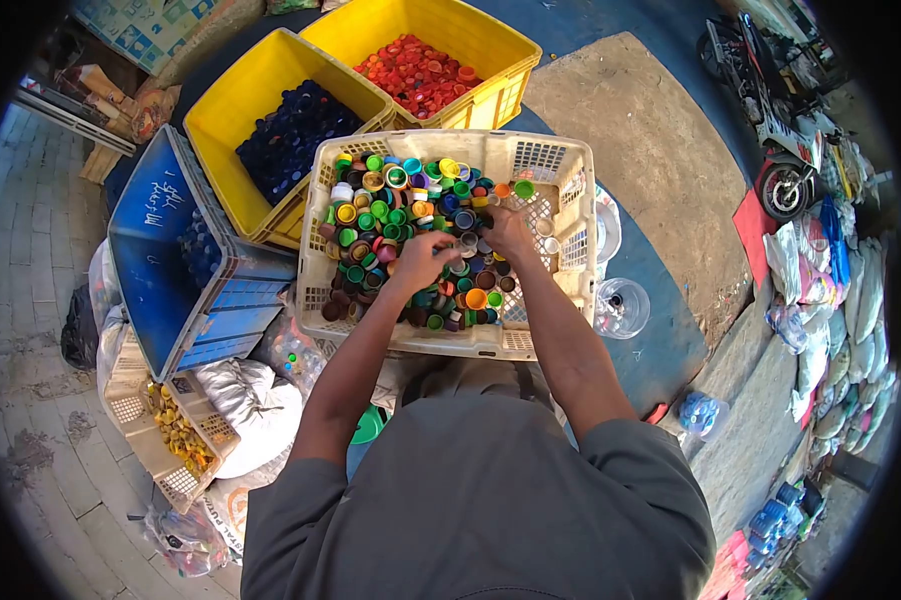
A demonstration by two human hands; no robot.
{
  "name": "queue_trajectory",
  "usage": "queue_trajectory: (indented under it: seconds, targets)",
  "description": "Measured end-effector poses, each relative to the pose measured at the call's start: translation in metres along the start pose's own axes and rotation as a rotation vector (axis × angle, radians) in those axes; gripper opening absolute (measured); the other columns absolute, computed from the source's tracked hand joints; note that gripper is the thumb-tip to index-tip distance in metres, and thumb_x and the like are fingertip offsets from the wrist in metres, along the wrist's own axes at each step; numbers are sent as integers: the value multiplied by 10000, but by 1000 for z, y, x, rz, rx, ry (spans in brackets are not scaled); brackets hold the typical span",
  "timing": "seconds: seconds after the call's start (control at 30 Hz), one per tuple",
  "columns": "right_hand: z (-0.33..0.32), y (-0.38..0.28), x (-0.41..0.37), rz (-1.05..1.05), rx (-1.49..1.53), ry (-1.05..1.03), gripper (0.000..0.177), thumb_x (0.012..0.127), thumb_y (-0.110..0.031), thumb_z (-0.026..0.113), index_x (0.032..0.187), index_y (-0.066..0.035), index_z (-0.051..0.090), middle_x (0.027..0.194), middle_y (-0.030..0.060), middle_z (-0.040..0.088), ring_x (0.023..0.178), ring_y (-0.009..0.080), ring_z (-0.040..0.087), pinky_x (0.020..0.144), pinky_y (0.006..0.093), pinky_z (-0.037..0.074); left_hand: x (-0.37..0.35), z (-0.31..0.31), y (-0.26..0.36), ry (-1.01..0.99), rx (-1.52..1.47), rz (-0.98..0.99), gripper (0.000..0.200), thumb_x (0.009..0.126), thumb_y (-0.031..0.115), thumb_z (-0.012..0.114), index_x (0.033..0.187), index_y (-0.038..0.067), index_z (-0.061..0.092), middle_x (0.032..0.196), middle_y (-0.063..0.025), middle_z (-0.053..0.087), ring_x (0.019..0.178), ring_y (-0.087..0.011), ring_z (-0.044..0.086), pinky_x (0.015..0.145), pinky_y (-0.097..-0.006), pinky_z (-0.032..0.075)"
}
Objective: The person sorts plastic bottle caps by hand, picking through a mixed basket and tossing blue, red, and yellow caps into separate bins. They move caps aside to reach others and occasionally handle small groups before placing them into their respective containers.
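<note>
A white plastic crate [450, 145] in front of me holds many mixed-colour bottle caps [375, 215], heaped mostly on its left and middle. My left hand [425, 262] is over the middle of the heap, fingers bent together; what they hold, if anything, is too small to make out. Just to its right, my right hand [510, 235] reaches down with its fingers closed on a dark bottle cap at the heap's right side. A few loose caps, among them a green cap [523, 189], lie on the crate's right part, where the grid floor shows.
Behind the crate stand a yellow bin [225, 95] of dark blue caps and another yellow bin [490, 40] of red caps. A blue bin [150, 250] is at left, above a crate of yellow pieces [180, 440]. A clear tub [625, 310] sits at right.
</note>
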State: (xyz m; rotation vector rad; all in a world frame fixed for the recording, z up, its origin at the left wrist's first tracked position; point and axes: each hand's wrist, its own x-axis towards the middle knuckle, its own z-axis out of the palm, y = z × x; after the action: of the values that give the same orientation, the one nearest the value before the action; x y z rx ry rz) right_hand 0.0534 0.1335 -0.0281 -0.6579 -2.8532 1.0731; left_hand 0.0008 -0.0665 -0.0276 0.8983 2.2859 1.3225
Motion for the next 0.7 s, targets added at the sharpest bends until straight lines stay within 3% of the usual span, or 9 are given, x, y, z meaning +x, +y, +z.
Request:
queue_trajectory:
  seconds: [0.03, 0.07, 0.2, 0.33, 0.43, 0.47, 0.57, 0.6, 0.7]
  targets:
    - [-2, -6, -3, 23, -23, -2, 345, 733, -183, 712, 1061, -81, 670, 990, 203, 681, 914, 368, 659, 817, 433, 525, 0, -7, 14, 104, -128, 33, 154, 876, 168, 623, 969, 63, 686, 803, -80, 679, 689, -181, 644, 570, -335, 485]
    - [2, -4, -2, 6, -31, -20, 337, 740, -189, 706, 1061, -93, 675, 987, 201, 682, 910, 365, 660, 815, 432, 527, -2, -21, 26, -79, -514, -392, 204, 940, 195, 584, 1030, 30, 662, 834, -28, 645, 634, -91, 558, 482, -235, 405]
    - [12, 8, 2, -38, -42, -35, 284, 761, -203, 687, 1028, -106, 692, 961, 190, 689, 881, 356, 667, 801, 430, 533, -13, -42, 30, -76, -1334, -530, 265, 967, 233, 560, 1162, 56, 588, 875, -6, 584, 600, -60, 483, 424, -181, 329]
    - [15, 17, 9, -97, 88, 25, 277, 738, -204, 676, 974, -59, 686, 905, 201, 689, 858, 361, 667, 767, 443, 529, -18, -46, 33, 20, -1383, -572, 286, 964, 325, 564, 1064, 61, 612, 892, -48, 631, 589, -52, 493, 406, -167, 334]
    - [0, 10, 5, 38, 283, 99, 287, 742, -218, 683, 924, 2, 668, 875, 207, 687, 811, 336, 676, 715, 426, 526, -18, -47, 39, 3, -1252, -582, 309, 952, 363, 578, 1005, 61, 620, 888, -68, 664, 553, -41, 496, 395, -157, 329]
    - [-1, 16, 7, 31, 325, 149, 278, 744, -215, 679, 896, 17, 658, 822, 170, 689, 713, 301, 666, 651, 398, 522, -17, -45, 34, 2, -1189, -611, 331, 941, 389, 589, 969, 61, 628, 872, -82, 678, 518, -32, 492, 390, -155, 330]
    - [-12, 15, 7, 395, 825, 119, 151, 754, -137, 656, 839, -14, 630, 645, 76, 592, 553, 216, 562, 516, 358, 446, -17, -41, 44, -13, -1096, -614, 351, 940, 406, 583, 945, 59, 632, 879, -83, 683, 505, -30, 485, 387, -155, 331]
    - [-18, 11, 5, 422, 1085, 50, 139, 733, -106, 638, 853, -57, 588, 657, 28, 541, 517, 173, 489, 478, 316, 400, -16, -40, 47, -34, -1084, -615, 354, 943, 405, 579, 940, 56, 630, 889, -88, 688, 505, -31, 485, 388, -158, 333]
    - [-35, -4, -9, 487, 1388, 48, 165, 730, -89, 615, 887, -58, 574, 719, 38, 569, 522, 148, 490, 482, 282, 407, -13, -34, 49, -75, -1032, -632, 358, 954, 399, 563, 929, 47, 623, 876, -85, 692, 503, -35, 484, 389, -171, 337]
